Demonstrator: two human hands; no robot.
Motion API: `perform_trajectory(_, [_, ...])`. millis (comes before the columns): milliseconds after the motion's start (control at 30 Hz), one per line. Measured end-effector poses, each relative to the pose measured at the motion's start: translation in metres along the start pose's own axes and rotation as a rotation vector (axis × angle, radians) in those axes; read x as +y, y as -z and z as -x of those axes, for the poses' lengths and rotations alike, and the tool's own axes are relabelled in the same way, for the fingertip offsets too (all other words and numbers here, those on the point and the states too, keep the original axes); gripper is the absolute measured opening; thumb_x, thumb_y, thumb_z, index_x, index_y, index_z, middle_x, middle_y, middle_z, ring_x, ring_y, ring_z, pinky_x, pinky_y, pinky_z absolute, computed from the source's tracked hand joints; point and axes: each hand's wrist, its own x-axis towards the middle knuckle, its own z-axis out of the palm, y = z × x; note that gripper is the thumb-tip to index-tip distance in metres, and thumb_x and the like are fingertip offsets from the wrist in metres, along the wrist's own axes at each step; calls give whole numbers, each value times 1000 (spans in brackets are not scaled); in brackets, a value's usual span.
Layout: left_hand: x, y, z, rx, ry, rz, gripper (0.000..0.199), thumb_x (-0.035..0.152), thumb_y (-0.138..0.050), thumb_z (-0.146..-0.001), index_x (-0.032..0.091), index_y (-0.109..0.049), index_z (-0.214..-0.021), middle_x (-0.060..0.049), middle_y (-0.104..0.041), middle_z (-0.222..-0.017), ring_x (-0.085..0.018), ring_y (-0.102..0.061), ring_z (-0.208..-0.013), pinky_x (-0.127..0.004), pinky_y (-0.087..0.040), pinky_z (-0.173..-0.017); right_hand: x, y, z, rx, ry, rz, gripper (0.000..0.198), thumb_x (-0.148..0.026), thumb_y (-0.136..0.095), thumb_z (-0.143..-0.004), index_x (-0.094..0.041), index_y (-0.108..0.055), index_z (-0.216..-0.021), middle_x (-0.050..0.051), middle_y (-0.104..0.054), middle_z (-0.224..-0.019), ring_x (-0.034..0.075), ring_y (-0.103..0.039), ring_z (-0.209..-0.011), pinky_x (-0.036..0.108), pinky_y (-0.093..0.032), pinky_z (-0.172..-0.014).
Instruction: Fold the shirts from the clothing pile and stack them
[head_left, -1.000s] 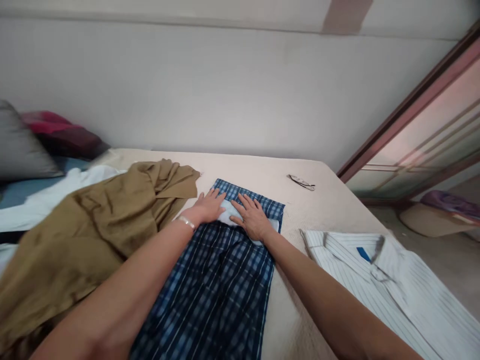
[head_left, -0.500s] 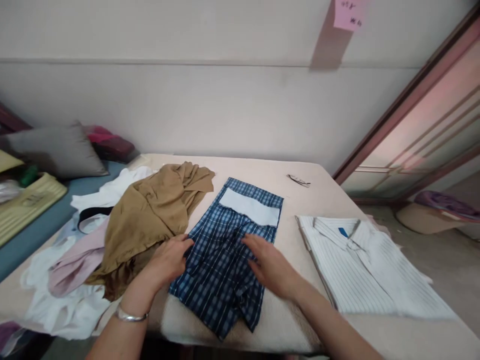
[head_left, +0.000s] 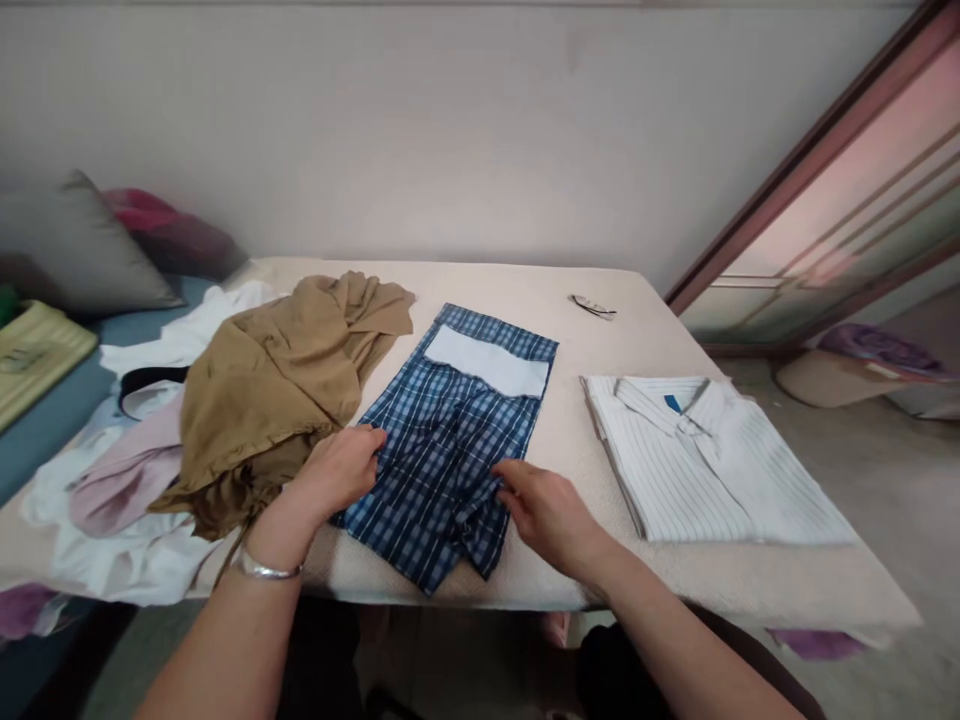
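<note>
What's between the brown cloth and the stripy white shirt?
In the head view, the blue checked garment lies there, left hand and right hand at its sides.

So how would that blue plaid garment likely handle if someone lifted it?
The blue plaid garment would probably flop: its cloth wrinkles softly near the right hand. Its edges look thin, so it's likely light. Lifted by the end with the white band, its near corners might sag.
</note>
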Motion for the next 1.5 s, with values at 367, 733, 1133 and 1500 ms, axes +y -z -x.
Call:
perform_trajectory(367, [-20,4,1,-71,115,26,15,27,-50,-90,24,-65,-94,-10,-73,-92,-25,-68,-84,-33,-43,-69,-37,-31,-21,-242,259,269,30,-8,-51,-87,-20,-54,-114,7,-69,-97,19,-66,-73,29,-34,-60])
perform_trajectory(733, [-43,3,4,25,118,189,21,19,-50,-91,22,-71,-95,-10,-76,-97,-23,-69,-91,-32,-47,-81,-33,-41,-25,-140,196,85,12,-14,-48,-98,-19,-53,-107,5,-70,-99,18,-66,-80,30,-34,-64])
perform_trajectory(1133, [-42,-15,-8,-96,269,146,27,25,-59,-89,16,-55,-114,-17,-72,-115,-26,-69,-106,-33,-50,-88,-71,-83,36,123,315,391,44,-27,-74,-85,-13,-60,-124,14,-64,-103,29,-59,-90,41,-52,-67])
perform_trajectory(1500, [-36,-12,15,-60,-14,246,59,3,-51,-70,25,-54,-124,-6,-66,-121,-21,-64,-115,-31,-49,-100,-76,-106,34,298,314,463,25,-16,-53,-95,-13,-64,-118,23,-67,-123,32,-61,-108,44,-52,-80])
